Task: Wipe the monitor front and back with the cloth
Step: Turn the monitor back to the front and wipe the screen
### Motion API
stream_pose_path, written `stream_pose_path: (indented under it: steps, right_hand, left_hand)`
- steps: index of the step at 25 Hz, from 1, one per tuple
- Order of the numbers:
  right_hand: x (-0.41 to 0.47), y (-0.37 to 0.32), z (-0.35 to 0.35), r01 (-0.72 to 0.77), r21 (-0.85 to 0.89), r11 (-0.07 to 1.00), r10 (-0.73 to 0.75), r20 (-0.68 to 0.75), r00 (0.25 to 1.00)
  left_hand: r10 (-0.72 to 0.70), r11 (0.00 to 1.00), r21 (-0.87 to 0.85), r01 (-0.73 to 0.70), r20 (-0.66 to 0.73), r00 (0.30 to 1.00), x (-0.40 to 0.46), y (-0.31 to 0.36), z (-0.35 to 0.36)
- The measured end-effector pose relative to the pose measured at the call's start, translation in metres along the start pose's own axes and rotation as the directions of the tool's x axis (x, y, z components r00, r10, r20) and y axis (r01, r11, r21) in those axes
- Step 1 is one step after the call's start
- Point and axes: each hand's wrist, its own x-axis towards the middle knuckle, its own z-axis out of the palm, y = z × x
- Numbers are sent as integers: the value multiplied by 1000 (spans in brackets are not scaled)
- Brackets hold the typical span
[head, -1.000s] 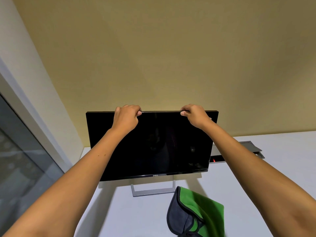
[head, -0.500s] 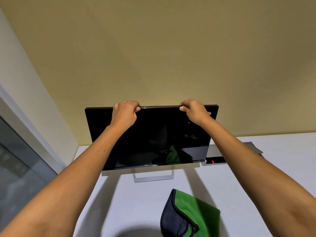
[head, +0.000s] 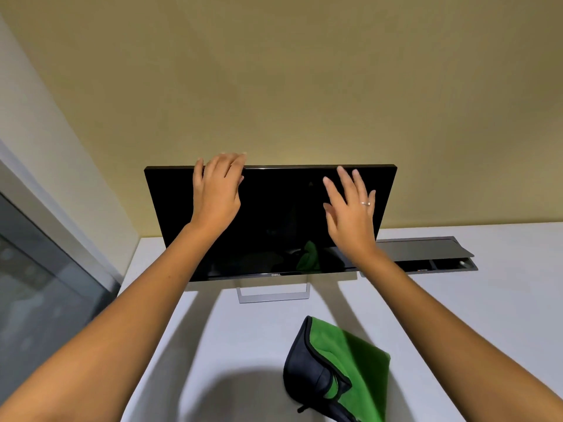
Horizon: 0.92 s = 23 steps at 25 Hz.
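One white desk [head: 487, 315], beige wall [head: 304, 71]

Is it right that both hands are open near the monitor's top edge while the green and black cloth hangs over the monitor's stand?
Not quite. The head view shows the green and black cloth lying on the white desk in front of the monitor. The left hand and right hand are open near the top edge.
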Motion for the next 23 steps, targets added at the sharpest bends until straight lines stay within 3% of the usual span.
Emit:
stream_pose_path:
  steps: [2, 3, 5, 6, 8, 10, 11, 14, 16, 19, 21, 23]
  right_hand:
    - [-56, 5, 17, 117, 50, 992, -114, -51, 992]
    - [-88, 7, 26, 146, 89, 985, -148, 11, 989]
    - [-148, 11, 42, 94, 118, 989, -130, 355, 926]
    - [-176, 15, 49, 30, 73, 997, -66, 562, 825]
    - [-223, 22, 59, -111, -68, 992, 117, 838, 533]
    - [-251, 27, 62, -224, -178, 958, 243, 919, 312]
    - [-259, 29, 63, -236, -208, 949, 271, 922, 276]
    - [-267, 26, 71, -185, -244, 952, 294, 897, 331]
    - [-272, 16, 76, -102, -251, 963, 269, 839, 474]
    - [-286, 3, 81, -145, -207, 967, 253, 761, 597]
    - [-280, -11, 83, -238, -113, 965, 257, 596, 761]
    - [-246, -34, 76, -366, -5, 930, 342, 373, 862]
  left_hand:
    - [37, 996, -83, -45, -94, 995, -41, 7, 7]
    - [46, 989, -134, -56, -81, 996, -71, 11, 14]
    - [42, 981, -190, -29, 64, 997, -144, 16, 40]
    - [39, 983, -184, -9, 160, 986, -182, 16, 55]
    - [49, 991, -136, -3, 335, 941, -250, 9, 83]
    - [-7, 995, -88, 52, 452, 892, -297, -1, 100]
    - [-45, 994, -63, 87, 488, 872, -313, -6, 102]
    - [-98, 989, -51, 141, 493, 865, -344, -21, 103]
    - [-117, 983, -68, 171, 486, 866, -340, -24, 101]
    - [-99, 979, -127, 159, 382, 919, -287, -16, 86]
    - [-133, 972, -154, 177, 259, 957, -231, -12, 63]
    - [-125, 976, -164, 147, 136, 983, -173, -16, 33]
